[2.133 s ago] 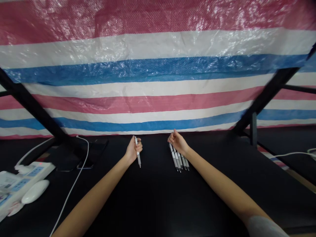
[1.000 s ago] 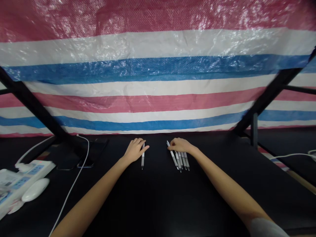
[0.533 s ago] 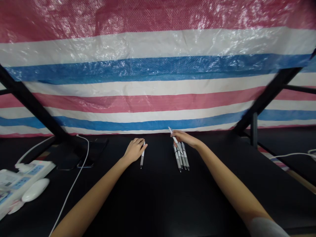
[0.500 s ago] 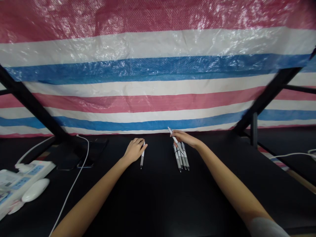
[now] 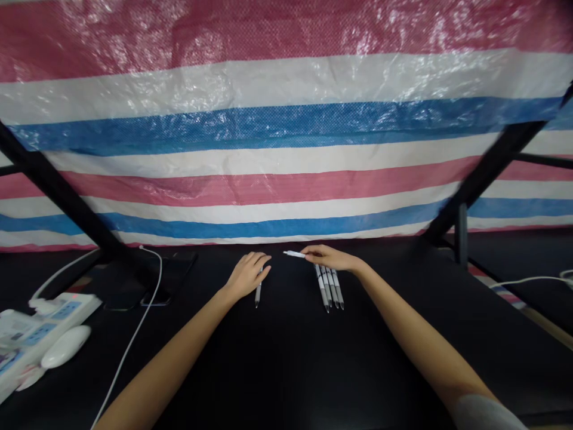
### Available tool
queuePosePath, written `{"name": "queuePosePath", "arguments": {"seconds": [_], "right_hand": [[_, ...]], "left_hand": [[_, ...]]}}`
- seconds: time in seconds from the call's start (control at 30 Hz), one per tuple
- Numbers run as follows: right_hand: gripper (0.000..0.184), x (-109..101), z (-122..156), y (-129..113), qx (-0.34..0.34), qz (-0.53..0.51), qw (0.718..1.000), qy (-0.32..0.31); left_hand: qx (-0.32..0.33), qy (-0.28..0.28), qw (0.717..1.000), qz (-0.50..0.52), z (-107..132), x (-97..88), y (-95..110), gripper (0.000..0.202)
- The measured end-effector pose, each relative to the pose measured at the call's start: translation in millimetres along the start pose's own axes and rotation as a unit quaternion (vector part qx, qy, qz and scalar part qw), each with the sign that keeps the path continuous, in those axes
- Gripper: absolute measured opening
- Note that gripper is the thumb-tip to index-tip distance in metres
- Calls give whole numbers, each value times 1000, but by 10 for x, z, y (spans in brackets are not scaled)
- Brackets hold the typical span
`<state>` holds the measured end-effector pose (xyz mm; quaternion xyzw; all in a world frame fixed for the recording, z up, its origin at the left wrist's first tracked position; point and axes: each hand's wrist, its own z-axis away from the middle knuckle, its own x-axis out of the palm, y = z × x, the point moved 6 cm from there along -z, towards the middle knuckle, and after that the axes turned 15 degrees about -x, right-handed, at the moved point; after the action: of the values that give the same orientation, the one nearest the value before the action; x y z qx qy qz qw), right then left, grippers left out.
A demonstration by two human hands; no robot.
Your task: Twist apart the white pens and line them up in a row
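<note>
Far to the left, a white power strip (image 5: 49,322) sits on the black table (image 5: 286,370), with a white mouse (image 5: 65,347) just below it. A thin white cord (image 5: 129,325) runs past them, and a dark phone (image 5: 156,280) lies beside the cord.

Your left hand (image 5: 247,276) rests palm down, with the fingers curved and pointing to the right. One white and gray pen (image 5: 258,294) lies under those fingers, and its tip pokes out below them. You cannot tell if the hand is really gripping it.

Your right hand (image 5: 330,257) is nearly shut, with its fingers pointing left. It pinches one more pen (image 5: 293,254), which lies sideways and sticks out to the left, off the table.

Just below that hand, four pens (image 5: 329,289) lie side by side on the table. That makes six pens in all.

A gray sleeve (image 5: 483,415) shows at your right elbow. Black metal bars (image 5: 486,170) cross in front of a big red, white and blue striped tarp (image 5: 286,137), and another white cord (image 5: 528,280) lies far to the right
</note>
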<state>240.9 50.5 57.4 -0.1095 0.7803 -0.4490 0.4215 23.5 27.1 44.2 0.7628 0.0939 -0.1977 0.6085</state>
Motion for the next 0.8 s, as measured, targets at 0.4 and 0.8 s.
{"name": "queuePosePath", "arguments": {"seconds": [0.4, 0.8], "right_hand": [[36, 19, 8, 21, 8, 54, 998, -29], [33, 134, -21, -39, 11, 53, 996, -76]], "left_hand": [[4, -5, 1000, 10, 22, 68, 18, 5], [120, -9, 960, -253, 14, 131, -12, 23]]}}
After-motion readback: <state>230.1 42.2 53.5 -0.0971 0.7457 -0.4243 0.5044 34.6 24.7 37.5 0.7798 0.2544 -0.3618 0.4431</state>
